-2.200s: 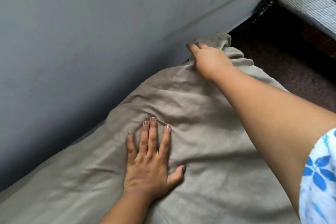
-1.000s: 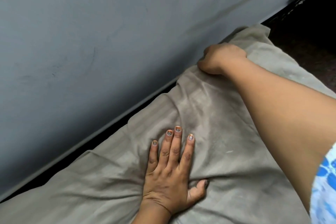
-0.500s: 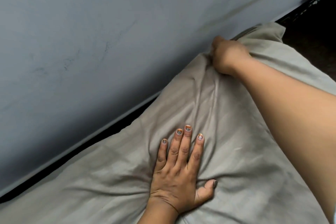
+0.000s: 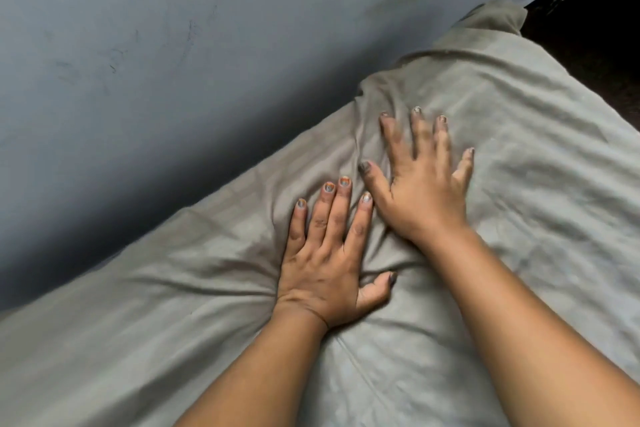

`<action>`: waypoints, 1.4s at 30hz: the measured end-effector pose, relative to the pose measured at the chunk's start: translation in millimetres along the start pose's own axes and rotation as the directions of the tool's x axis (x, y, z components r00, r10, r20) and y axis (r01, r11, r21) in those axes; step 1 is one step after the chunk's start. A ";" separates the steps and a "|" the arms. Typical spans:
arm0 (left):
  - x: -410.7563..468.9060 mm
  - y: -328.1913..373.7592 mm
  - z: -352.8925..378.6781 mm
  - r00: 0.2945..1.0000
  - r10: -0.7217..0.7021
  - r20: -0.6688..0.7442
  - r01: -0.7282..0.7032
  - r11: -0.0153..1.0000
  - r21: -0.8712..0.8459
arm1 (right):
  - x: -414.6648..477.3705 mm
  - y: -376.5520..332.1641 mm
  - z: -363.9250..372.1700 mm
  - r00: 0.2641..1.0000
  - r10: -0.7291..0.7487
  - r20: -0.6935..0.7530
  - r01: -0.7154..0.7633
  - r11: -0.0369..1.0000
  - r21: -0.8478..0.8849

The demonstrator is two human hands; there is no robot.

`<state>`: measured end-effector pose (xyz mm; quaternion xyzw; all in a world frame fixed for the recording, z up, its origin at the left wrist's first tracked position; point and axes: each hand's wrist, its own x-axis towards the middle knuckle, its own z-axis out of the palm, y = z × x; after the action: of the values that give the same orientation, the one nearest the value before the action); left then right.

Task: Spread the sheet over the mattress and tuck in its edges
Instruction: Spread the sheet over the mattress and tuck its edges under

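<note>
A grey-beige sheet covers the mattress, which it hides completely. The sheet is wrinkled around my hands and runs up to the wall on the left. My left hand lies flat on the sheet, fingers straight and spread, palm pressing down. My right hand rests flat on the sheet just beyond and to the right of it, fingers spread, slightly blurred. A bunched corner of the sheet sticks up at the far end by the wall.
A blue-grey wall runs along the bed's left side, close to the sheet's edge. Dark floor shows past the far right corner of the bed.
My right hand has let go of the sheet's edge by the wall and come back to lie flat beside my left hand. My left hand has stayed pressed in place.
</note>
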<state>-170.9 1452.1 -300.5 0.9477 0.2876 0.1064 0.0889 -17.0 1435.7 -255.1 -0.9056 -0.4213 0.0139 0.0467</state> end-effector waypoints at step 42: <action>-377.3 -172.5 -164.6 0.607 -0.789 -0.098 0.784 0.614 -0.086 | -164.9 -144.8 -18.5 0.895 -0.293 0.336 0.388 0.884 -0.261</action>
<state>-609.7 1398.3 -238.6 0.7148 0.6774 0.1211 0.1243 -232.4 1401.1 -225.1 -0.7999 -0.5741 0.0676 -0.1614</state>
